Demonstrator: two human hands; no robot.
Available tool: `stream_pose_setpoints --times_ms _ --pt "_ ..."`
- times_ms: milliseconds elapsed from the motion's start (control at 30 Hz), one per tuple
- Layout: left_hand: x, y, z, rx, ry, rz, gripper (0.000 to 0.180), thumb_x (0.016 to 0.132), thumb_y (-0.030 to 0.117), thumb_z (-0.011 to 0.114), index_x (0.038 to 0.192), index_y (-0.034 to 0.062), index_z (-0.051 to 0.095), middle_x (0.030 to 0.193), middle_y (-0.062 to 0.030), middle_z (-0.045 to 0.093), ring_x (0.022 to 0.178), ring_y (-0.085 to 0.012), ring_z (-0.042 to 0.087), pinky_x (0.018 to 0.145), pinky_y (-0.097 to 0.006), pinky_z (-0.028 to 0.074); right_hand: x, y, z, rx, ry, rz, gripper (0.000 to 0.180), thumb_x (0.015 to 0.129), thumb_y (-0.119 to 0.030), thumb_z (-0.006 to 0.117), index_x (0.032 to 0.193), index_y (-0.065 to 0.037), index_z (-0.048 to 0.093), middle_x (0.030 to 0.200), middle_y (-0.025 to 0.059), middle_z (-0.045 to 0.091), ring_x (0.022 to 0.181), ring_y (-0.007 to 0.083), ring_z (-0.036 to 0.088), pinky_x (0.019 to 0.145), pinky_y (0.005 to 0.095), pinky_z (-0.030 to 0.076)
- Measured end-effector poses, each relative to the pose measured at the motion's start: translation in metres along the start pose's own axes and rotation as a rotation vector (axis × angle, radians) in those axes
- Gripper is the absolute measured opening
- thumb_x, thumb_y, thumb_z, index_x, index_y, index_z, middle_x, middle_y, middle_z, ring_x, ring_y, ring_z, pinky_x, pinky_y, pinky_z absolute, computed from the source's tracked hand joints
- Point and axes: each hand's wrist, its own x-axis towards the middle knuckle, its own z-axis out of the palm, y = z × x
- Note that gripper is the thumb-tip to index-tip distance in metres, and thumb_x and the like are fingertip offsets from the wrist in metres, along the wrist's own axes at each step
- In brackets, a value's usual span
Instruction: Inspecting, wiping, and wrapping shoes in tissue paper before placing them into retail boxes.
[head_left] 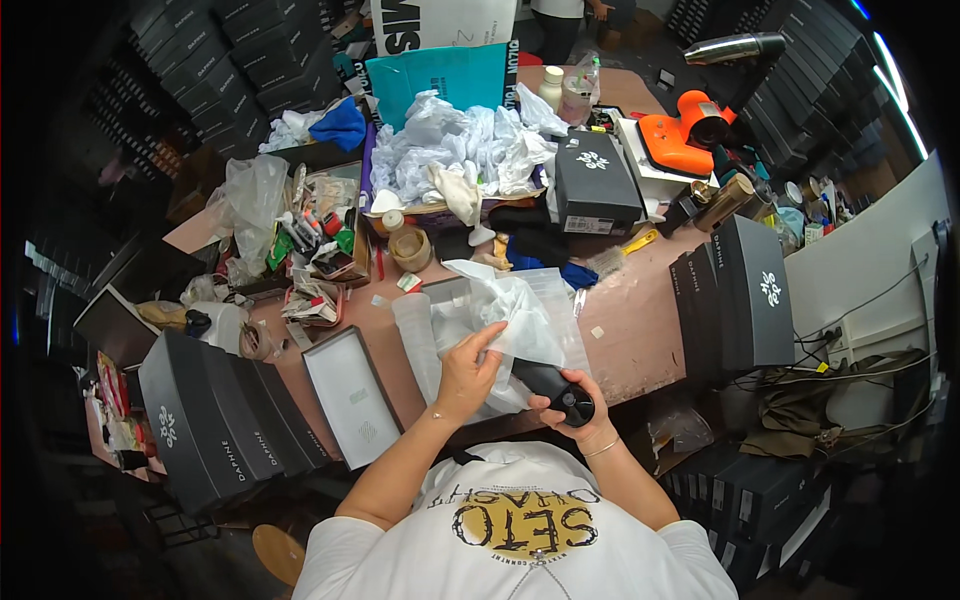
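My right hand (586,418) grips a glossy black shoe (545,380) by its rounded near end, and part of the shoe lies behind thin white paper. To its left, my left hand (470,372) pinches a sheet of white tissue paper (520,325) that stands crumpled above the shoe. Both are over a shoebox lined with more tissue paper (415,325), spread past its sides. Most of that box is covered by the paper. A grey box lid (352,398), inner side up, rests left of my left forearm.
Dark shoeboxes stand in rows at the left (215,420) and right (755,290). Behind the work area are a carton of crumpled white paper (460,140), a closed black shoebox (597,185), a brush (625,252), a jar (409,247) and an orange device (680,140).
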Motion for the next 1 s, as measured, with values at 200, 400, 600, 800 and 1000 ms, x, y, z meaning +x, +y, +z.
stream_pose_setpoints --times_ms 200,400,600,800,1000 --pt "-0.044 0.043 0.052 -0.051 -0.334 0.256 0.031 0.079 0.001 0.064 0.109 0.0040 0.066 0.072 -0.0104 0.058 0.060 -0.0242 0.058 0.056 -0.032 0.046 0.018 0.007 -0.030 -0.372 0.194 -0.750 0.037 0.095 -0.021 0.045 0.126 -0.002 0.049 0.129 0.0121 0.051 0.120 0.0246 0.049 0.103 0.0369 0.041" --pt "-0.060 0.018 0.068 -0.173 -0.859 0.242 0.029 0.087 0.013 0.062 0.115 0.0037 0.063 0.082 -0.0105 0.065 0.073 -0.0226 0.061 0.071 -0.033 0.050 -0.013 -0.053 -0.057 -1.990 0.667 -0.989 0.041 0.094 -0.017 0.049 0.133 -0.003 0.045 0.136 0.0201 0.043 0.127 0.0332 0.042 0.105 0.0416 0.035" --pt "-0.142 -0.104 -0.037 -0.063 -0.655 -0.833 0.042 0.096 0.035 0.053 0.120 0.0013 0.057 0.103 -0.0089 0.065 0.093 -0.0155 0.060 0.079 -0.029 0.048 -0.013 -0.120 -0.090 -2.549 0.860 -0.189 0.039 0.087 -0.012 0.053 0.122 0.006 0.050 0.121 0.0267 0.052 0.109 0.0400 0.052 0.099 0.0450 0.038" --pt "-0.178 -0.152 -0.038 -0.952 0.114 -1.382 0.067 0.091 0.063 0.041 0.112 0.0008 0.055 0.100 -0.0128 0.061 0.091 -0.0236 0.060 0.079 -0.038 0.048 0.029 0.011 0.039 -2.328 0.075 -0.294 0.023 0.084 -0.016 0.060 0.095 0.005 0.060 0.085 0.0223 0.065 0.078 0.0397 0.063 0.069 0.0448 0.049" --pt "-0.172 -0.167 -0.042 -0.866 0.166 -1.060 0.062 0.091 0.062 0.041 0.106 0.0037 0.057 0.095 -0.0078 0.062 0.085 -0.0181 0.060 0.077 -0.033 0.050 0.096 0.062 0.028 -2.543 -0.116 -0.316 0.043 0.085 -0.016 0.064 0.122 0.001 0.051 0.107 0.0228 0.060 0.090 0.0335 0.063 0.072 0.0354 0.052"
